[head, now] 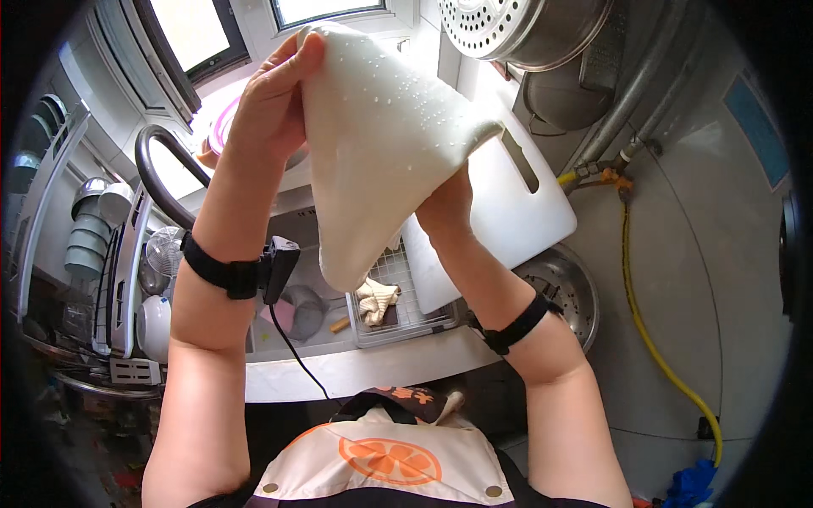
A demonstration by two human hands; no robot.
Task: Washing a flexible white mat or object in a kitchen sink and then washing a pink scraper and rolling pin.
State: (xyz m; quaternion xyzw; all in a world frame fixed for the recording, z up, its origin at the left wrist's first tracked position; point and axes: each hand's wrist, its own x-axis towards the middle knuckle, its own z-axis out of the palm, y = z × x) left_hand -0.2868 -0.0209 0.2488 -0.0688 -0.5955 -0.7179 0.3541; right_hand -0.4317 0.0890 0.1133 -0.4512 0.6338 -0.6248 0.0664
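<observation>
Raised in front of me is a white, triangular-looking sheet or piece of cloth (pixel 387 127), its surface dotted with water drops; its exact material I cannot tell. My left hand (pixel 273 95) pinches its upper left corner, thumb on the near face. My right hand (pixel 448 200) is at its lower right edge, the fingers hidden behind it. Below, a sink (pixel 260 324) holds a pink piece and a grey round thing. A wire-grid drain basket (pixel 406 340) with a crumpled cream cloth (pixel 378 300) in it sits at the sink's right side.
A white cutting board (pixel 540 222) leans behind my right hand, above a metal bowl (pixel 587 317). A dark curved faucet (pixel 155 171) stands left of my left forearm. Dish racks with bowls (pixel 87 247) line the left. A perforated steamer pot (pixel 540 32) hangs upper right, near a yellow hose (pixel 641 336).
</observation>
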